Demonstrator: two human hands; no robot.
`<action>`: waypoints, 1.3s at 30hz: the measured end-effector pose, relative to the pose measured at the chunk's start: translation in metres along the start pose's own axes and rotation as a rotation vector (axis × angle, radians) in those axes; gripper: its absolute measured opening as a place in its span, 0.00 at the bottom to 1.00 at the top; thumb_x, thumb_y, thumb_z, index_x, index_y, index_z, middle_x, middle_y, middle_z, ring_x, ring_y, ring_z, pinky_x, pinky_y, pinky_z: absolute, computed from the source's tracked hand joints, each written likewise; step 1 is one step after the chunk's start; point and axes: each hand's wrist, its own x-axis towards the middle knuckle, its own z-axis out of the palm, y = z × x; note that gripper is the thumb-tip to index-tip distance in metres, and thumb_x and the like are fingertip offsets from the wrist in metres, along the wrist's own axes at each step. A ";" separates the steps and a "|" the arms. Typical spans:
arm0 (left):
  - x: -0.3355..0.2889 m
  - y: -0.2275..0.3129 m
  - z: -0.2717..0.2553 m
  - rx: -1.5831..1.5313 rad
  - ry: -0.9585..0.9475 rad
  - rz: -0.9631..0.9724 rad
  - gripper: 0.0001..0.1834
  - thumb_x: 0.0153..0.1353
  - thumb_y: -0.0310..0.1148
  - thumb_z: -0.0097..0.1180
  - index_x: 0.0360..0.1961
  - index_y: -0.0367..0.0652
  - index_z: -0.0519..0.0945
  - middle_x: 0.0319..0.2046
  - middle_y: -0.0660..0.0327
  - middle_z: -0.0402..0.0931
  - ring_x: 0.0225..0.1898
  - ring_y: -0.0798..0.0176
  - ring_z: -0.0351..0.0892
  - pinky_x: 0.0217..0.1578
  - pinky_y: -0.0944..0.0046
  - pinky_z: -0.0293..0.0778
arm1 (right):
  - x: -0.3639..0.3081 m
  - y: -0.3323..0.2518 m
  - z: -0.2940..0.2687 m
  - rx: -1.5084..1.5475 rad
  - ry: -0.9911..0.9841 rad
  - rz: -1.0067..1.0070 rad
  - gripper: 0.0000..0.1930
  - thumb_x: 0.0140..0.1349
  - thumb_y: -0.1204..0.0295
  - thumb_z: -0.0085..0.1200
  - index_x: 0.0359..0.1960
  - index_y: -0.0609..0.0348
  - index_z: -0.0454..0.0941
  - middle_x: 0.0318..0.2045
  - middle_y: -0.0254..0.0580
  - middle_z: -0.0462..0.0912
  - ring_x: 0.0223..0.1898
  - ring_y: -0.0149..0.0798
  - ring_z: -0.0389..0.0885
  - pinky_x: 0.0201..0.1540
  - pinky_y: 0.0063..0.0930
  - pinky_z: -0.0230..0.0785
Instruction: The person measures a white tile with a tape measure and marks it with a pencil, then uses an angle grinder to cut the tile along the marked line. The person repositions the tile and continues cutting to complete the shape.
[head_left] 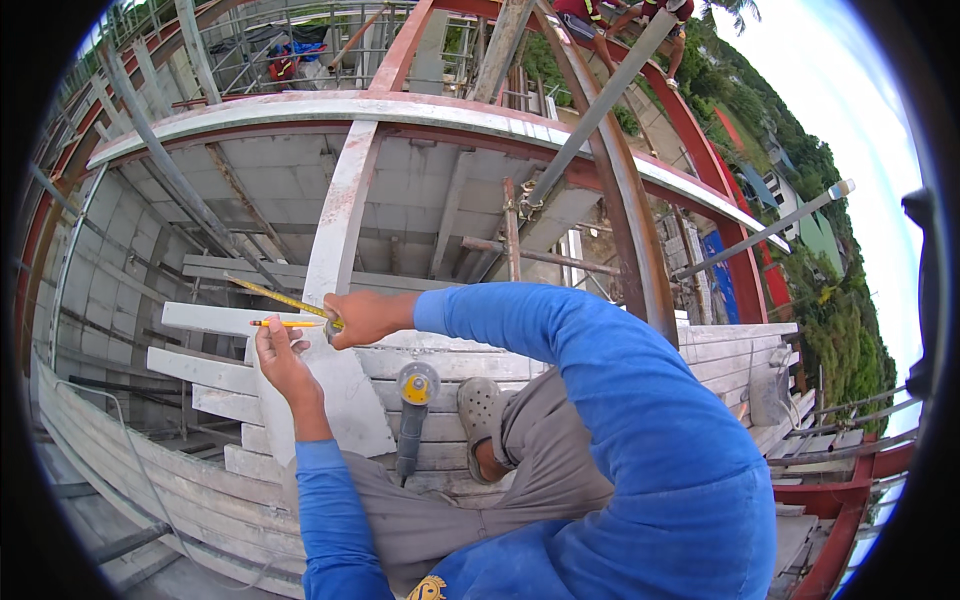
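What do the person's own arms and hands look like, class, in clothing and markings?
The left sleeve and right sleeve are long and blue, with lighter blue cuffs. The left hand and right hand are ungloved. No marking shows clearly on either sleeve.

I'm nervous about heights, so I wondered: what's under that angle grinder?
Pale planks laid side by side show around the angle grinder and seem to support it. The tool itself covers the surface directly beneath, so any gap there can't be seen.
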 end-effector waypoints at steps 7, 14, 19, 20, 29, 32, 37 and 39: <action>0.022 -0.016 -0.038 0.052 -0.029 -0.355 0.24 0.77 0.58 0.59 0.49 0.47 0.72 0.25 0.72 0.63 0.22 0.76 0.64 0.21 0.72 0.60 | -0.012 0.043 0.001 0.771 -0.273 0.069 0.55 0.58 0.60 0.63 0.83 0.66 0.46 0.61 0.56 0.78 0.54 0.47 0.84 0.47 0.46 0.90; 0.015 -0.035 -0.022 0.249 -0.028 -0.349 0.14 0.73 0.43 0.68 0.41 0.49 0.76 0.24 0.73 0.62 0.19 0.77 0.55 0.17 0.69 0.50 | -0.002 0.040 0.018 0.901 -0.440 0.078 0.39 0.61 0.64 0.59 0.77 0.57 0.67 0.60 0.50 0.76 0.56 0.48 0.83 0.55 0.59 0.86; 0.019 -0.050 -0.030 0.498 -0.067 -0.166 0.11 0.72 0.36 0.66 0.44 0.44 0.78 0.33 0.67 0.70 0.32 0.72 0.65 0.33 0.66 0.63 | -0.003 0.045 0.011 0.989 -0.516 0.126 0.44 0.60 0.68 0.54 0.81 0.63 0.57 0.60 0.50 0.75 0.58 0.47 0.81 0.61 0.59 0.80; 0.019 -0.054 -0.030 0.508 -0.079 -0.118 0.10 0.73 0.35 0.66 0.44 0.44 0.78 0.34 0.66 0.70 0.33 0.71 0.66 0.35 0.66 0.64 | -0.002 0.047 0.011 1.016 -0.520 0.127 0.42 0.61 0.69 0.54 0.80 0.63 0.61 0.58 0.49 0.76 0.55 0.48 0.82 0.59 0.57 0.80; 0.018 -0.061 -0.027 0.407 -0.131 -0.084 0.06 0.71 0.25 0.63 0.45 0.41 0.78 0.39 0.65 0.76 0.42 0.68 0.75 0.47 0.64 0.73 | 0.005 0.039 0.020 0.959 -0.444 0.295 0.30 0.76 0.43 0.53 0.62 0.59 0.77 0.46 0.48 0.82 0.46 0.44 0.85 0.46 0.46 0.84; 0.014 -0.057 -0.018 0.428 -0.080 -0.012 0.05 0.71 0.25 0.63 0.45 0.40 0.79 0.39 0.64 0.78 0.42 0.68 0.75 0.47 0.63 0.73 | 0.002 0.040 0.025 0.780 -0.353 0.373 0.33 0.76 0.36 0.50 0.55 0.57 0.80 0.41 0.43 0.82 0.43 0.40 0.86 0.38 0.42 0.85; 0.046 -0.049 -0.045 0.373 0.128 0.027 0.08 0.72 0.26 0.64 0.48 0.37 0.80 0.41 0.62 0.79 0.43 0.65 0.78 0.50 0.62 0.75 | 0.001 0.126 0.039 0.452 -0.301 0.273 0.22 0.75 0.45 0.57 0.49 0.51 0.87 0.36 0.39 0.81 0.37 0.37 0.81 0.36 0.46 0.84; 0.050 -0.049 -0.063 0.473 0.126 -0.018 0.10 0.74 0.31 0.63 0.50 0.37 0.82 0.41 0.61 0.80 0.42 0.64 0.80 0.48 0.61 0.75 | -0.001 0.163 0.039 0.417 -0.300 0.335 0.20 0.75 0.48 0.58 0.47 0.52 0.87 0.36 0.37 0.81 0.37 0.38 0.80 0.37 0.48 0.84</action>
